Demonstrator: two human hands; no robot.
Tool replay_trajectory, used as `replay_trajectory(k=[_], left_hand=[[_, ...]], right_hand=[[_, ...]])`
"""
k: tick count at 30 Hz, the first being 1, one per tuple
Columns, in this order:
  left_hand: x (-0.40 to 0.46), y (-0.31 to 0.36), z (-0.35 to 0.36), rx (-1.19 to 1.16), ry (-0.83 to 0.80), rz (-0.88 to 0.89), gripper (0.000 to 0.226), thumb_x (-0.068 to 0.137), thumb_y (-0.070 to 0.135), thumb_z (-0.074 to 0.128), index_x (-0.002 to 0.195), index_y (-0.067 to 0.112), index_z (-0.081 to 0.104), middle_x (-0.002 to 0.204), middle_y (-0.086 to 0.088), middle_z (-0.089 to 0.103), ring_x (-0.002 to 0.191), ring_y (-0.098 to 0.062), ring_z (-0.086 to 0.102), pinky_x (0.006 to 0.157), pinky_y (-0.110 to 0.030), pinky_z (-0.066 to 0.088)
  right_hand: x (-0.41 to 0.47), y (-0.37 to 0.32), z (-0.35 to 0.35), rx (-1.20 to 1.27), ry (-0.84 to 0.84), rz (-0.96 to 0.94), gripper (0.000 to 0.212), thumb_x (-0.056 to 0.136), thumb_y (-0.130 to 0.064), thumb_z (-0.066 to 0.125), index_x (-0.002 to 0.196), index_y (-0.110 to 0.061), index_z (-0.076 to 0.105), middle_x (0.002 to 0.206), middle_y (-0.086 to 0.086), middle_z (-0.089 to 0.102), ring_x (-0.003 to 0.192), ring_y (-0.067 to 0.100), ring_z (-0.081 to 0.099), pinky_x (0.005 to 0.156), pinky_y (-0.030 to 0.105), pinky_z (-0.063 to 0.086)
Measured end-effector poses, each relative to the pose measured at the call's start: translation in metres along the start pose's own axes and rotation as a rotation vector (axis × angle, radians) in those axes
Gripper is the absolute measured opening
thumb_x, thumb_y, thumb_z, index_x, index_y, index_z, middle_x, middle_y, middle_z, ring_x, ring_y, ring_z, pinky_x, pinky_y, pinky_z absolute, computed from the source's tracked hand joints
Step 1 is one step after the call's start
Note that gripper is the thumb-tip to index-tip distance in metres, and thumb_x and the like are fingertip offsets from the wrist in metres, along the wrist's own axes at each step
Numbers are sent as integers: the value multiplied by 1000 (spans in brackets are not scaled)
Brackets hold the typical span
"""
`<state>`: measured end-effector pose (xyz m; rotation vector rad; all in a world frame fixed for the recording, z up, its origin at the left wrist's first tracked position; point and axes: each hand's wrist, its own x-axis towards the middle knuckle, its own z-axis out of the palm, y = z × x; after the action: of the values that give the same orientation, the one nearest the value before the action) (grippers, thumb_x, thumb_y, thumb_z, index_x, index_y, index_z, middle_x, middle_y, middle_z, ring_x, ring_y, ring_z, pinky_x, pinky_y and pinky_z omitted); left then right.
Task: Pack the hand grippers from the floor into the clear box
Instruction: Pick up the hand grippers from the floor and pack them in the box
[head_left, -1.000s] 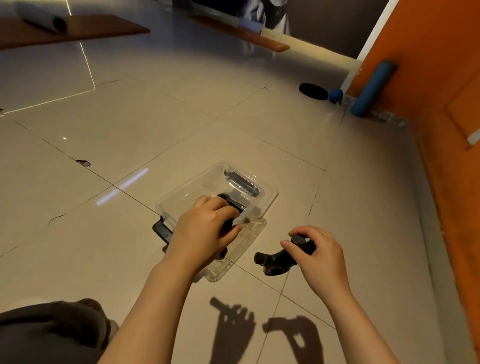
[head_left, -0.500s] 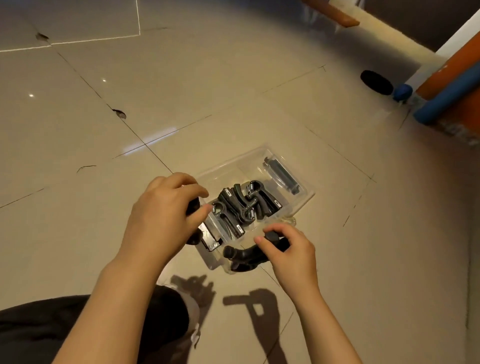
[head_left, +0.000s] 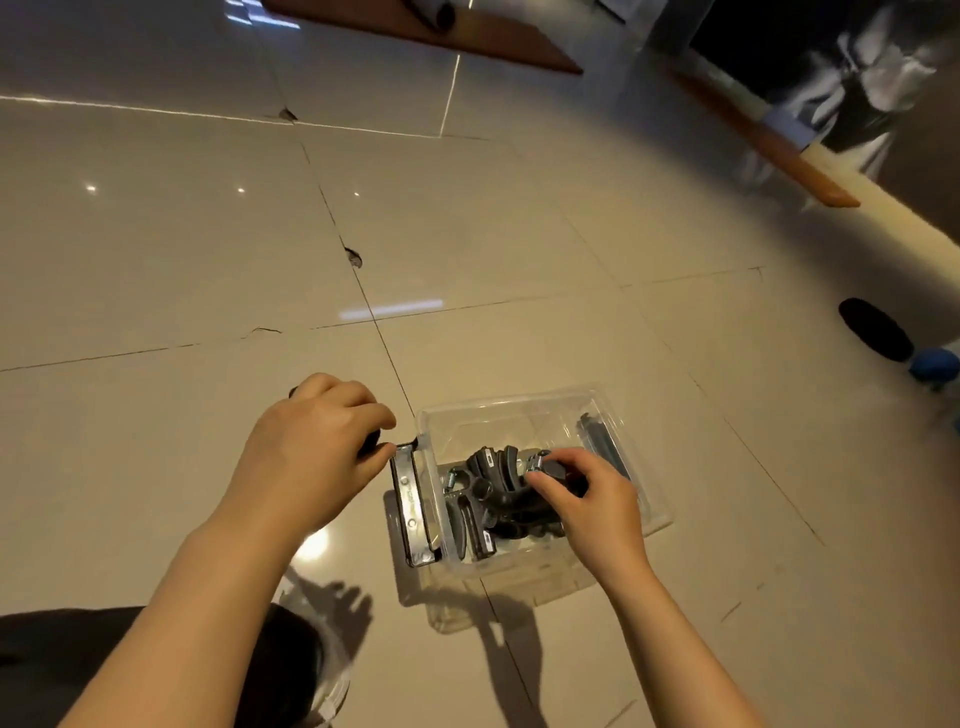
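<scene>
tiled floor (head_left: 208, 249), right hand (head_left: 597, 501) fingers pinching hand gripper (head_left: 524, 512) inside clear box (head_left: 519, 410)

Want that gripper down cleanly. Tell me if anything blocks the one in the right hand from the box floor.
The right hand holds a hand gripper inside the clear box, over a pile of packed grippers that covers the floor beneath it.

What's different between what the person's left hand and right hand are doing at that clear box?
The left hand is outside the clear box, beside its left wall, while the right hand reaches inside it. The left hand curls round a dark object that is mostly hidden; the right hand holds a black hand gripper in plain sight, on top of the pile already packed. Both hands are curled round something.
</scene>
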<state>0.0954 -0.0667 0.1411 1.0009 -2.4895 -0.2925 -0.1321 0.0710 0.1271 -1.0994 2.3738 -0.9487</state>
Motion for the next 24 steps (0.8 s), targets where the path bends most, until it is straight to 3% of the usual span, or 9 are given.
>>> replay_trajectory(k=[6,8,11,15,18,24], left_hand=[[9,36,-4,-18,140,-141,19,75,35,73,91,24,71,86,7,65,87,-22,57,57,-30,47],[11,51,-2,37,144,-121,19,72,36,75,87,25,71,82,8,65,83,-21,59,53,-28,45],[16,74,9,84,152,-152,17,69,34,78,82,25,71,78,9,65,79,-20,60,50,-23,39],[33,95,32,-14,186,-359,20,81,38,67,96,25,70,94,9,64,95,-18,52,65,-27,38],[45,104,48,-13,173,-406,22,83,39,65,99,24,70,97,8,62,99,-17,50,69,-28,37],[58,108,74,27,178,-477,17,78,33,72,90,21,72,90,7,63,93,-20,52,65,-27,36]], right_hand=[[35,12,-18,-59,-82,-144,10,81,-25,71,90,-22,67,88,-11,63,85,5,57,70,19,46],[46,20,-22,-70,-129,-175,11,83,-25,69,93,-22,66,90,-11,62,86,2,56,68,12,41],[61,38,-21,-64,-194,-166,12,84,-26,68,95,-24,65,94,-11,62,88,4,56,69,12,41],[75,62,-10,-71,-282,-149,15,83,-26,68,98,-22,66,96,-9,62,87,5,55,67,8,38],[84,80,1,-53,-343,-116,19,84,-26,68,101,-19,66,98,-7,62,88,5,55,64,6,36],[116,85,34,-73,-496,-247,20,81,-30,71,99,-20,66,97,-7,61,89,8,54,69,13,39]])
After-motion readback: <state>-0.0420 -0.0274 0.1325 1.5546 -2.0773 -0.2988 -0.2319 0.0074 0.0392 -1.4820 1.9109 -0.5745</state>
